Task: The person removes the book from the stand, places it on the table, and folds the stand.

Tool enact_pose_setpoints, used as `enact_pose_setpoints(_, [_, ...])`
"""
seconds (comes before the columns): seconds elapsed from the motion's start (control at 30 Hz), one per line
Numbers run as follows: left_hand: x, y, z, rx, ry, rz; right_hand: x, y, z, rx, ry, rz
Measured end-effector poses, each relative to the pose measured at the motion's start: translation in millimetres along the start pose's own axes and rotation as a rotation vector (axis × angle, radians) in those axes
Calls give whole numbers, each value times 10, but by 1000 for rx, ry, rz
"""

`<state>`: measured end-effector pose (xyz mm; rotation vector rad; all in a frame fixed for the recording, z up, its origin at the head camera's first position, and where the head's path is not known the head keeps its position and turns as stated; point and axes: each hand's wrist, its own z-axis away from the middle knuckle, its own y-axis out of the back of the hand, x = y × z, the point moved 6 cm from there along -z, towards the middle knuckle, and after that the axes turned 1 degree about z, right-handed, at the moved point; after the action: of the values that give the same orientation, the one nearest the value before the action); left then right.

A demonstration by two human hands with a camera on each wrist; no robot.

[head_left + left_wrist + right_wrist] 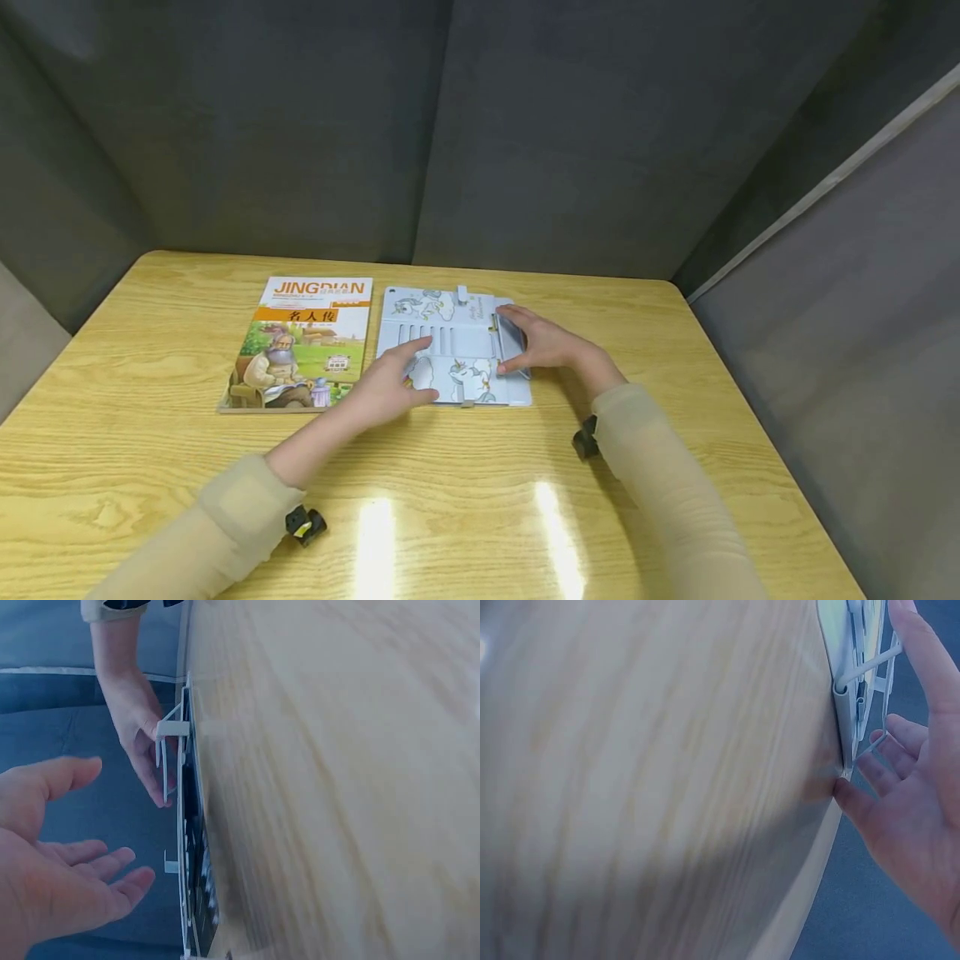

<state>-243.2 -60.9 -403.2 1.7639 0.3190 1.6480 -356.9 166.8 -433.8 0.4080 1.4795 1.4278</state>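
Note:
A pale blue book stand with unicorn drawings lies flat on the table, slots across its middle. A hinged plate tilts up at its right end. My right hand holds this plate between thumb and fingers, thumb at the near side, fingers at the far side. In the right wrist view, a thin wire runs beside the thumb. Over the stand's left part hovers my left hand, its thumb and fingers spread and nothing between them. The left wrist view shows that hand apart from the stand's edge.
Left of the stand lies a book with an illustrated cover, close beside it. Small clips stick up at the stand's far and near edges. The wooden table ends at dark grey panels behind.

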Motion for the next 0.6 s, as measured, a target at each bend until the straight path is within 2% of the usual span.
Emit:
enact_pose_setpoints(0.23, [78,-118,-61,-40,-86,-16,-10,-29,-25,-23,11,38])
enact_pose_setpoints(0.4, [81,-195,-134,-54,-102,-41,-25,-40,-31,-38,10,31])
enact_pose_setpoints(0.6, [80,-281,-267,-71,-118,-86,-30,-72,-52,-53,11,84])
